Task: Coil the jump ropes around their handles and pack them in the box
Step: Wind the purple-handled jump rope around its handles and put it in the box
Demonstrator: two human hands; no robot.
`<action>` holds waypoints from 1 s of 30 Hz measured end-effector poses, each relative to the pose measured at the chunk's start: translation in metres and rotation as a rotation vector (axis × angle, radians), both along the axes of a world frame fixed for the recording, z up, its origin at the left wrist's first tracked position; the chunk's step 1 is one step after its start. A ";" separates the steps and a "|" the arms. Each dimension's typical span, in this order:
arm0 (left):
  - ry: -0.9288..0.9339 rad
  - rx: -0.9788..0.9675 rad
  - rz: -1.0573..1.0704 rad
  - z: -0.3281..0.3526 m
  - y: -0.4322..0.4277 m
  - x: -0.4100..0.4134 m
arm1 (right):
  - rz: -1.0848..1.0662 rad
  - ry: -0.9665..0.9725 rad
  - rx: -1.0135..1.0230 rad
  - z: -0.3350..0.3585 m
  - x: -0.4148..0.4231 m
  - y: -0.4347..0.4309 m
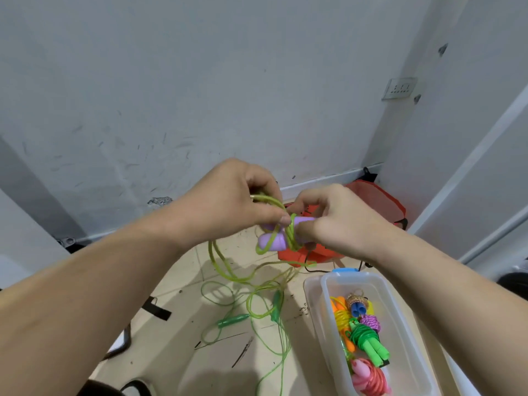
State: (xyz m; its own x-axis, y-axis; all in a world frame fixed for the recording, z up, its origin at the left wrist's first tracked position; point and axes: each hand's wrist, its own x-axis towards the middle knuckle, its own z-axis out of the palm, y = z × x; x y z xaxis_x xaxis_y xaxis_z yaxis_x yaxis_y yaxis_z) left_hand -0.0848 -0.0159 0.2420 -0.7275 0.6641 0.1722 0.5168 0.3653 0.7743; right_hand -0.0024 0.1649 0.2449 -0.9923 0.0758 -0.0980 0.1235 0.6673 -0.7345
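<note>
I hold a pair of purple handles (273, 242) in mid-air, with a few turns of yellow-green rope (292, 235) wound round them. My right hand (334, 221) grips the handles' right end. My left hand (228, 201) pinches the rope just left of the coil, its thumb against the handles. The loose rope (228, 270) hangs down to the floor. A second jump rope with green handles (231, 320) lies tangled on the tiles below. A clear plastic box (405, 315) at lower right holds several coiled ropes: orange, blue, purple, green, pink.
A red-orange bag (380, 201) leans in the corner behind my hands. White walls close in ahead and to the right, with a power socket (400, 88) high on the wall. A black strap (158, 308) lies on the beige tiled floor (217, 364).
</note>
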 end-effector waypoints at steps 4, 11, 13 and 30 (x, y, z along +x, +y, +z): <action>-0.178 0.177 0.072 0.001 -0.013 -0.009 | 0.118 0.044 -0.148 0.008 0.005 -0.008; -0.495 0.234 0.071 -0.003 -0.018 -0.014 | 0.115 0.094 -0.390 0.014 0.005 -0.011; -0.535 0.221 0.095 -0.005 -0.019 -0.017 | 0.133 0.092 -0.445 0.013 0.005 -0.012; -0.767 -0.053 0.114 -0.032 0.038 0.029 | -0.473 0.216 -0.294 -0.030 -0.016 0.020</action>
